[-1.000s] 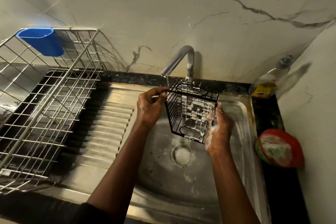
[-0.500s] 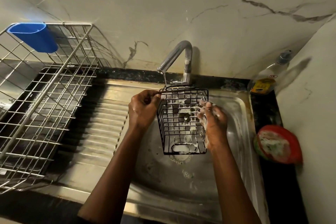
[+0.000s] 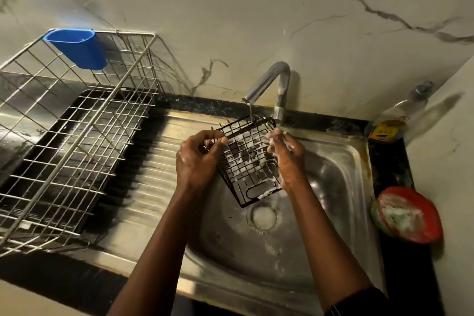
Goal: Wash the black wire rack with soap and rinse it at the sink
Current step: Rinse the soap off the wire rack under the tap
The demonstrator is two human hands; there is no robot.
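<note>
The black wire rack (image 3: 247, 161), streaked with white suds, hangs tilted over the steel sink (image 3: 333, 187) just above the drain. My left hand (image 3: 197, 156) grips its left upper edge with curled fingers. On the rack's right side rests my soapy right hand (image 3: 287, 156), fingers against the wires. A thin stream of water falls from the chrome tap (image 3: 272, 82) onto the rack's top rim.
A large steel dish rack (image 3: 64, 141) with a blue plastic cup (image 3: 79, 49) stands on the left drainboard. A red dish holding a soapy scrubber (image 3: 407, 215) sits on the right counter. A dish soap bottle (image 3: 395, 123) stands in the back right corner.
The rack has tilted and its top has come under the tap's stream. Both hands stayed on its sides, and the view has shifted slightly.
</note>
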